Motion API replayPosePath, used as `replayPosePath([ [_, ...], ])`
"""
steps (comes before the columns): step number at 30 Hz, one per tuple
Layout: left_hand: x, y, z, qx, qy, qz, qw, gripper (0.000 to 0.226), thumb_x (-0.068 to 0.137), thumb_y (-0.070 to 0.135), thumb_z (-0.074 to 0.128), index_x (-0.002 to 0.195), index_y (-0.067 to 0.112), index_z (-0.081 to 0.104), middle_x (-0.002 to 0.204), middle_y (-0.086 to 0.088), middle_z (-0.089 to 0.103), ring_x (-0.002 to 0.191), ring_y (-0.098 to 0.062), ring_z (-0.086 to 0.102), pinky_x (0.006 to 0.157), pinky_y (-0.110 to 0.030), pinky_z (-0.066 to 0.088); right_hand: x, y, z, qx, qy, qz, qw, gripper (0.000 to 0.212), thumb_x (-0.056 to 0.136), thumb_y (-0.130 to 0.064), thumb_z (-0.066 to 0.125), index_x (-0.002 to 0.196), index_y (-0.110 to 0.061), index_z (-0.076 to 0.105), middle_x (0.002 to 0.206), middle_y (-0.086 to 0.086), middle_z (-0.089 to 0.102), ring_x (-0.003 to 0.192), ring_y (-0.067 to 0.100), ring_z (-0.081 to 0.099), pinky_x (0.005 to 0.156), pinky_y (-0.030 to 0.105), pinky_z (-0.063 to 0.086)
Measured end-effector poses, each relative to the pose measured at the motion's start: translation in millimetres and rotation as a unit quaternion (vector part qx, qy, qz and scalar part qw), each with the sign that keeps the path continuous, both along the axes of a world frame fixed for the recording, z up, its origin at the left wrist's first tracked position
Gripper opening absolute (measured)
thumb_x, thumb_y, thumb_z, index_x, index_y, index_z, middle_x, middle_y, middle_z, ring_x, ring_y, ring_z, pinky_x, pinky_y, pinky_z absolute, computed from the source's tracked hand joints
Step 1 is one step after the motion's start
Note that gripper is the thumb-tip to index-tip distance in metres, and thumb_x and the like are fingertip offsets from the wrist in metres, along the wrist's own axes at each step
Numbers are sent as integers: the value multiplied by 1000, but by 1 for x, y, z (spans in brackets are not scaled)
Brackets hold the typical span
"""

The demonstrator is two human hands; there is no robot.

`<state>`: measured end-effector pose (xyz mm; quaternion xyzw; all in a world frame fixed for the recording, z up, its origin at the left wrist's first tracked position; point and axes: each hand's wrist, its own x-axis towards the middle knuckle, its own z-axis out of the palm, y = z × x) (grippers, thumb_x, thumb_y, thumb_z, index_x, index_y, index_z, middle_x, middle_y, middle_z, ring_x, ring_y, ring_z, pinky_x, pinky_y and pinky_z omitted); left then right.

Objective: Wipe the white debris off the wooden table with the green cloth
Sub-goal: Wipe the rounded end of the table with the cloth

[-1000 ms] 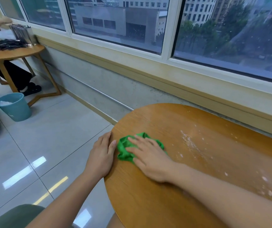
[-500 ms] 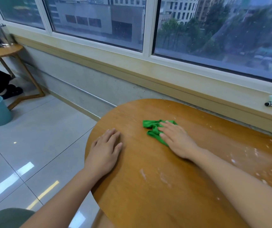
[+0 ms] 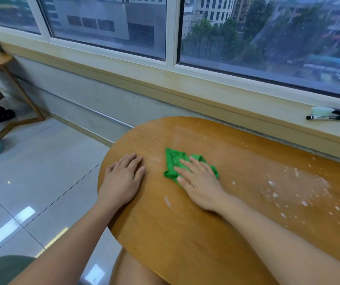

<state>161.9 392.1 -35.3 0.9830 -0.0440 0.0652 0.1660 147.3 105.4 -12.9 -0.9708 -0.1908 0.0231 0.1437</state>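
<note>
Right hand [image 3: 201,182] flat on green cloth [image 3: 174,161], fingers spread, pressing it mid-tabletop [image 3: 185,233]; left hand [image 3: 121,179] flat, empty, near the edge; white debris [image 3: 294,188] to the right.

Table [image 3: 185,233]: wood-grain top, smooth, slight sheen. Cloth [image 3: 175,161]: green fabric, matt, crumpled. Debris [image 3: 296,188]: white, powdery. Floor [image 3: 41,161], left: glossy tiles.
</note>
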Motion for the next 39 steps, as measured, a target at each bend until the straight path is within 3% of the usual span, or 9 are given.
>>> replayPosePath([
  [3,-1,-1,1,-3,-2,2,1000,67,106,68,17,162,39,40,173,13,33,161,-9,21,128,-45,21,-48,32,3,4,6,66,998,57,110,-59,23,164,-43,31,176,-12,17,163,14,-4,131,50,-3],
  [7,-3,-3,4,-2,-6,0,1000,61,108,63,23,160,37,44,172,11,36,161,-11,23,127,-45,21,-99,57,7,-6,8,138,990,56,111,-58,25,163,-40,35,177,-11,16,163,13,-8,125,36,-18],
  [15,-3,-3,1,-3,3,-13,1000,59,108,61,31,160,35,45,173,8,35,162,-15,22,128,-48,20,-133,49,8,2,12,232,973,48,113,-49,36,158,-34,47,176,-7,23,164,14,-2,129,36,-10],
  [19,-11,-16,3,-11,7,-32,999,58,108,59,36,159,34,46,171,9,38,161,-15,25,127,-47,21,-106,14,4,-9,10,168,986,50,112,-54,34,159,-39,43,176,-10,22,164,11,0,131,38,-4],
  [26,-10,-60,6,14,15,-67,998,60,109,60,31,163,36,39,174,11,31,162,-12,20,129,-45,19,-25,-112,-5,-56,-13,-36,998,58,110,-61,28,163,-39,37,176,-9,23,163,14,9,132,46,9],
  [32,5,-66,5,16,12,-72,997,64,106,66,28,164,38,36,175,12,29,162,-11,20,128,-46,19,30,-200,-5,-62,-13,-211,975,60,110,-61,28,162,-35,40,173,-3,31,161,22,21,130,50,16],
  [39,8,-65,1,8,4,-69,998,67,104,71,25,164,41,35,175,14,28,162,-10,20,128,-45,19,73,-184,-1,-54,8,-321,945,58,111,-53,25,164,-32,36,175,1,27,162,26,15,129,52,13],
])
